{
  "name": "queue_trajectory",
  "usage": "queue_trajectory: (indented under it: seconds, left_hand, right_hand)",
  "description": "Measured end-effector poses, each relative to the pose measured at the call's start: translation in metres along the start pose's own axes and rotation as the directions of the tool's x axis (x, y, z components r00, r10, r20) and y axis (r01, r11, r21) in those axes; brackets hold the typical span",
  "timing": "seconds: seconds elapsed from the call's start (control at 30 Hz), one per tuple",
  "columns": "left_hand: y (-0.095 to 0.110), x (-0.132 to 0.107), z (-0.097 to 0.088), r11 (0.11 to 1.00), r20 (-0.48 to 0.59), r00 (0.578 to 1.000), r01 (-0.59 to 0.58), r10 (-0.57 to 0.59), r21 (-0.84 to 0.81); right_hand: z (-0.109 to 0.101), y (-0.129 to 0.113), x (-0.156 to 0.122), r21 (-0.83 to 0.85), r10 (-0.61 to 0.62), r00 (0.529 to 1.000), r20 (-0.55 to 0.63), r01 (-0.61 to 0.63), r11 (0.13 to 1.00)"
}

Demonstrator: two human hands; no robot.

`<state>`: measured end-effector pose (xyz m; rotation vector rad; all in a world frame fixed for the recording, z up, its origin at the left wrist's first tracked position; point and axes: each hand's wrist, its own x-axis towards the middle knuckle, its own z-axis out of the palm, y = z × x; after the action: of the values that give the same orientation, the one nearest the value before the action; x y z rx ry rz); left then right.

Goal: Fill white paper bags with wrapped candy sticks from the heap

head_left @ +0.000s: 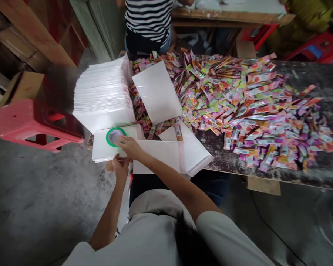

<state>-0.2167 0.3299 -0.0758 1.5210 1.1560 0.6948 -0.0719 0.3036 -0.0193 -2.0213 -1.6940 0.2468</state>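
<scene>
My right hand (130, 146) reaches across my body and rests its fingers on a green-rimmed tape roll (115, 136) that lies on a low stack of white mailer bags (101, 149). My left hand (120, 167) grips the near edge of that stack, just below the right hand. A tall pile of white mailers (102, 92) stands behind. One single white mailer (157, 92) leans against a big heap of colourful sachets (252, 107). More flat white mailers (183, 151) lie to the right of my hands, one sachet on them.
The sachets cover a dark worn table (308, 173). A red plastic stool (30, 123) stands at the left over grey floor. A person in a striped shirt (150, 18) sits across the table. Red stools (316, 46) and a wooden bench (227, 14) are at the back.
</scene>
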Motion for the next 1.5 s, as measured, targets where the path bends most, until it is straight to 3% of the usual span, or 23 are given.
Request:
queue_trajectory:
  seconds: [0.07,0.13,0.17,0.23,0.27,0.33,0.37,0.43,0.5,0.57,0.67,0.73,0.8,0.9,1.03,1.17,1.23,1.3,1.37,1.4,1.43,1.5]
  left_hand:
    - [-0.001,-0.003,-0.004,0.996,0.014,1.000,-0.029,0.028,0.089]
    - [-0.003,-0.011,-0.003,0.987,0.054,0.998,-0.037,0.029,0.157]
    - [-0.004,-0.016,-0.001,0.983,0.106,0.994,-0.026,0.007,0.180]
    - [-0.006,-0.029,0.006,0.975,0.252,0.966,-0.005,-0.053,0.223]
    - [-0.005,-0.034,0.010,0.969,0.327,0.942,-0.010,-0.074,0.245]
    - [0.000,-0.042,0.019,0.955,0.419,0.906,-0.072,-0.057,0.287]
    - [0.005,-0.043,0.022,0.946,0.413,0.911,-0.122,-0.014,0.302]
    - [0.020,-0.036,0.024,0.908,0.301,0.944,-0.242,0.138,0.343]
    - [0.037,-0.017,0.022,0.817,0.164,0.928,-0.371,0.333,0.442]
    - [0.053,0.012,0.016,0.671,0.159,0.872,-0.461,0.462,0.580]
    - [0.070,0.055,0.004,0.495,0.352,0.841,-0.530,0.412,0.688]
    - [0.079,0.073,-0.005,0.442,0.431,0.824,-0.563,0.368,0.699]
    - [0.091,0.076,-0.019,0.421,0.412,0.814,-0.570,0.411,0.706]
    - [0.112,0.061,-0.045,0.416,0.305,0.793,-0.554,0.527,0.721]
    - [0.121,0.035,-0.065,0.434,0.237,0.762,-0.562,0.603,0.704]
    - [0.093,0.037,-0.045,0.476,0.356,0.776,-0.610,0.520,0.633]
    - [0.076,0.049,-0.028,0.499,0.452,0.782,-0.623,0.430,0.602]
    - [0.064,0.061,-0.015,0.500,0.511,0.776,-0.629,0.370,0.595]
    - [0.058,0.071,-0.008,0.473,0.535,0.766,-0.642,0.356,0.604]
    - [0.057,0.074,-0.007,0.455,0.544,0.759,-0.650,0.357,0.609]
    - [0.056,0.076,-0.006,0.439,0.553,0.753,-0.658,0.357,0.612]
    - [0.057,0.077,-0.008,0.414,0.575,0.738,-0.674,0.352,0.612]
  right_hand:
    - [-0.012,0.017,-0.036,0.038,0.042,0.992,-0.119,-0.037,0.999]
    - [-0.028,0.039,-0.086,0.088,0.248,0.936,-0.251,-0.233,0.969]
    - [-0.034,0.051,-0.114,0.127,0.399,0.861,-0.316,-0.379,0.917]
    - [-0.042,0.074,-0.168,0.212,0.671,0.624,-0.400,-0.649,0.731]
    - [-0.042,0.083,-0.190,0.250,0.761,0.519,-0.389,-0.736,0.629]
    - [-0.037,0.096,-0.220,0.310,0.865,0.401,-0.302,-0.817,0.487]
    - [-0.033,0.100,-0.227,0.334,0.899,0.367,-0.241,-0.838,0.432]
    - [-0.028,0.102,-0.230,0.378,0.940,0.321,-0.115,-0.861,0.340]
    - [-0.028,0.100,-0.225,0.407,0.948,0.318,-0.023,-0.863,0.299]
    - [-0.033,0.098,-0.218,0.440,0.928,0.373,0.014,-0.835,0.329]
    - [-0.046,0.098,-0.210,0.505,0.883,0.469,0.028,-0.769,0.392]
    - [-0.055,0.097,-0.204,0.528,0.860,0.509,0.045,-0.743,0.411]
    - [-0.063,0.096,-0.194,0.528,0.836,0.544,0.067,-0.730,0.433]
    - [-0.067,0.090,-0.162,0.479,0.803,0.587,0.099,-0.736,0.479]
    - [-0.051,0.075,-0.084,0.396,0.742,0.660,0.118,-0.716,0.574]
    - [-0.027,0.060,-0.015,0.364,0.686,0.715,0.135,-0.680,0.637]
    - [-0.023,0.061,-0.015,0.403,0.671,0.737,0.083,-0.641,0.654]
    - [-0.028,0.073,-0.048,0.438,0.661,0.749,-0.049,-0.579,0.688]
    - [-0.039,0.090,-0.107,0.401,0.685,0.695,-0.216,-0.577,0.712]
    - [-0.045,0.099,-0.143,0.360,0.722,0.623,-0.300,-0.627,0.691]
    - [-0.051,0.106,-0.178,0.312,0.760,0.529,-0.378,-0.700,0.643]
    - [-0.058,0.116,-0.242,0.237,0.819,0.302,-0.488,-0.858,0.457]
